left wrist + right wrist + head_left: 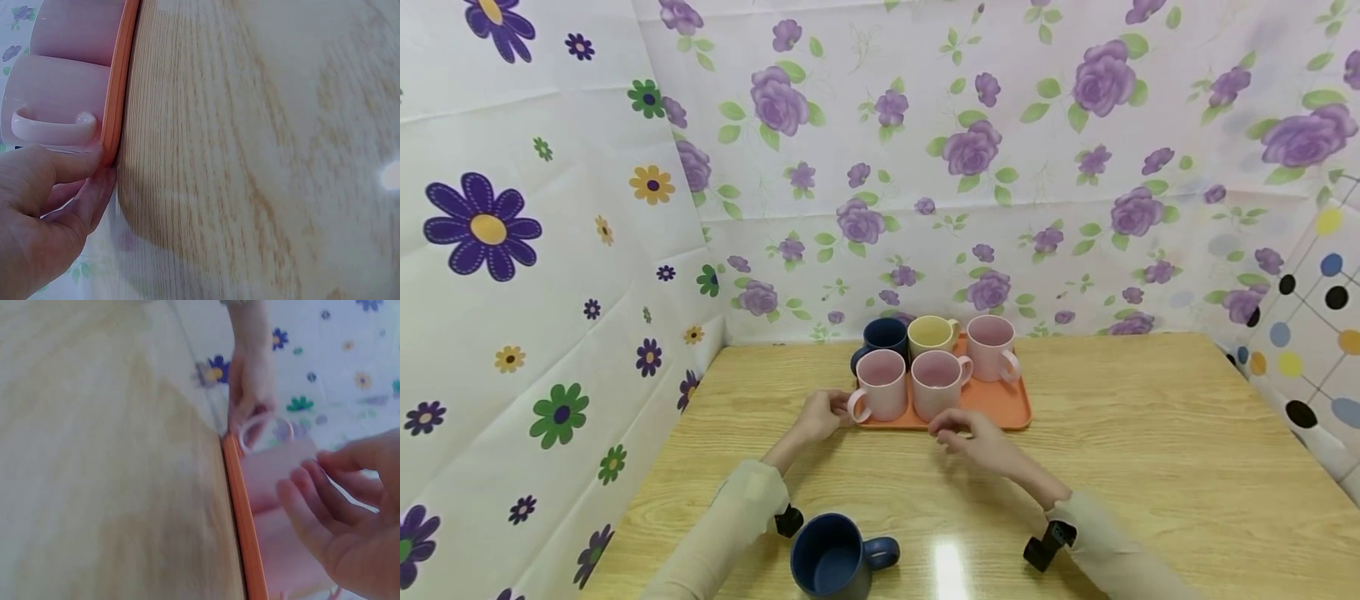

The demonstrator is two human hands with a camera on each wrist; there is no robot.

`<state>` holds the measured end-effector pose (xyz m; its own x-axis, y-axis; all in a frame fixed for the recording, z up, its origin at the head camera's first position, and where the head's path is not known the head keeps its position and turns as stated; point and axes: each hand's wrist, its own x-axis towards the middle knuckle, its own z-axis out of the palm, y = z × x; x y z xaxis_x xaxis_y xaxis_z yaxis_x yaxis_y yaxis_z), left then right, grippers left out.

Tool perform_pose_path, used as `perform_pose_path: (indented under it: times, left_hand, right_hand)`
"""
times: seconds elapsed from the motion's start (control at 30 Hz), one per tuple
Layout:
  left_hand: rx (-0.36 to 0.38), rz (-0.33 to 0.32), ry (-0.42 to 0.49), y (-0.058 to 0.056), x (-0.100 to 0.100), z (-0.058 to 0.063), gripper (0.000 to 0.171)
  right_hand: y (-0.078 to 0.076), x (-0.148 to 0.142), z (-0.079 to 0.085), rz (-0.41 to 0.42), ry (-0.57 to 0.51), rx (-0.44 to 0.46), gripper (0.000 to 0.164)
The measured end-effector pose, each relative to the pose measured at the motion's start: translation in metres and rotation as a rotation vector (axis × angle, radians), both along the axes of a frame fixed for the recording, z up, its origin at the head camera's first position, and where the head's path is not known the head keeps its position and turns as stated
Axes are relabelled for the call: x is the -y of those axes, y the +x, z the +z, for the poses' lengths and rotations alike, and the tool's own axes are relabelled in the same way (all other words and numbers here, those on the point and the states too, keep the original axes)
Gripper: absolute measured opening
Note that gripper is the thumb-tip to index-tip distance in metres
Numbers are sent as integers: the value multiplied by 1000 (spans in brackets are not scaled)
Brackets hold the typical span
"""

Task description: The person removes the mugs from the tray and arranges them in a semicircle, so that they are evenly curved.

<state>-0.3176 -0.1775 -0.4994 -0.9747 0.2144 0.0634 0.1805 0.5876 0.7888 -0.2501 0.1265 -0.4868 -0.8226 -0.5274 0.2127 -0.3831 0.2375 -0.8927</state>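
Note:
An orange tray (1000,408) carries a dark blue mug (886,335), a yellow mug (931,335) and three pink ones: a front left pink mug (882,387), a front middle pink mug (936,387) and a back right pink mug (988,350). At the tray's front left corner, my left hand (822,415) pinches the rim between thumb and fingers, beside the front left mug's handle (53,130). My right hand (973,437) hovers by the tray's front edge, fingers loosely bent and holding nothing; in the right wrist view it partly covers the pink mugs.
Another dark blue mug (833,557) stands near the front of the wooden table (1150,433), its handle pointing right. Flower-patterned sheets (925,125) hang behind the table and at its left. A dotted sheet (1330,333) is on the right.

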Motion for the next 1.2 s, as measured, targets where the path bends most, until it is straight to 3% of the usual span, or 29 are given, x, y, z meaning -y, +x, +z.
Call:
perform_pose_path:
  times: [0.27, 0.47, 0.63, 0.83, 1.0, 1.2]
  left_hand:
    - [3, 11, 14, 1, 0, 2, 29]
    - [-5, 7, 21, 2, 0, 2, 30]
    - [2, -10, 25, 2, 1, -1, 31]
    - [-1, -14, 15, 3, 1, 0, 31]
    - [5, -3, 14, 3, 1, 1, 32]
    - [-4, -14, 22, 3, 1, 0, 32]
  right_hand:
    - [-27, -14, 4, -346, -92, -115, 17]
    - [-38, -18, 2, -508, -59, -168, 29]
    - [-44, -19, -4, -494, -1, -158, 46]
    - [-51, -19, -5, -365, -3, -83, 65]
    - [-58, -19, -3, -269, -16, -52, 72]
    - [-60, -22, -6, -260, -9, -82, 72]
